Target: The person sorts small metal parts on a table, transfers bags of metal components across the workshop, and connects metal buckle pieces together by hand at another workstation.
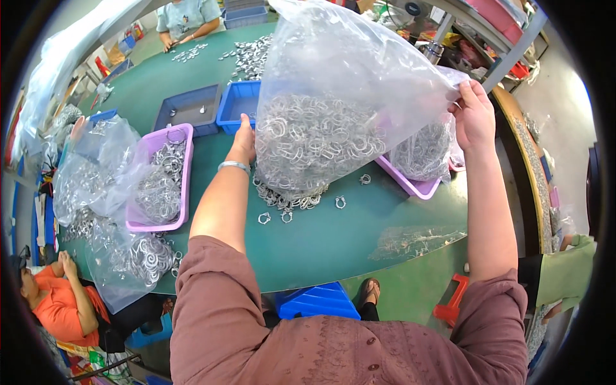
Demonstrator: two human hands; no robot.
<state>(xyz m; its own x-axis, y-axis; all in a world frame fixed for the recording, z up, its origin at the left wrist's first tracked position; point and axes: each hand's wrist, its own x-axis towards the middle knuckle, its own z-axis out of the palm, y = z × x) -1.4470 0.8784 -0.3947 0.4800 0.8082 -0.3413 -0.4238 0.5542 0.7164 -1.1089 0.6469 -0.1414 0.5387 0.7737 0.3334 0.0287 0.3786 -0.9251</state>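
A large clear plastic bag (359,64) hangs tilted over the green table, its lower part full of silver ring-shaped metal pieces (314,131). My right hand (473,114) is closed in a pinch on the bag's upper right corner. At the bag's left side is my left hand (246,138), thumb up, with its fingers mostly hidden behind the plastic; it seems to grip the bag there. Under the bag lies a pile of similar metal rings (298,200). A few loose rings (340,202) rest on the table nearby.
A purple tray (187,186) of rings and bagged rings stands left; another purple tray (420,188) sits right, partly behind the bag. Beyond are a blue bin (239,99) and a grey bin (186,109). Co-workers sit at the left and far side. A metal shelf (513,61) stands right.
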